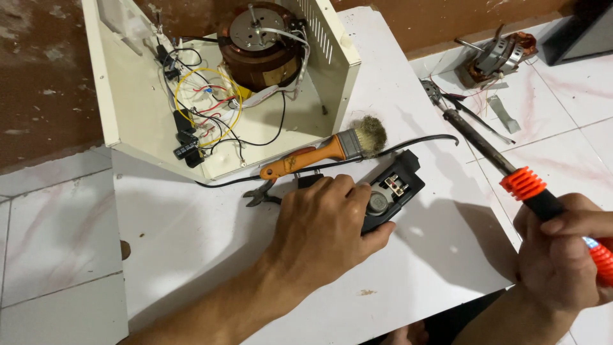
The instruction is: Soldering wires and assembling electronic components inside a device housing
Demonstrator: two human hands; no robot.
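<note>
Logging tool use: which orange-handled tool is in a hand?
The soldering iron, gripped by the right hand. The brush and pliers lie loose on the board.

A single head-worn camera looks steeply down, close over a white board [191, 243], with an opened cream casing [128, 121] toward eleven o'clock.

A white board worktop [211, 243] lies over the pale tiled floor [51, 255]; on it sit an open cream metal casing [128, 108], an orange-handled brush [332, 148], pliers [260, 195], a black cable [421, 140] and a black panel [399, 185]; a small motor [495, 57] rests on the floor tiles.
</note>
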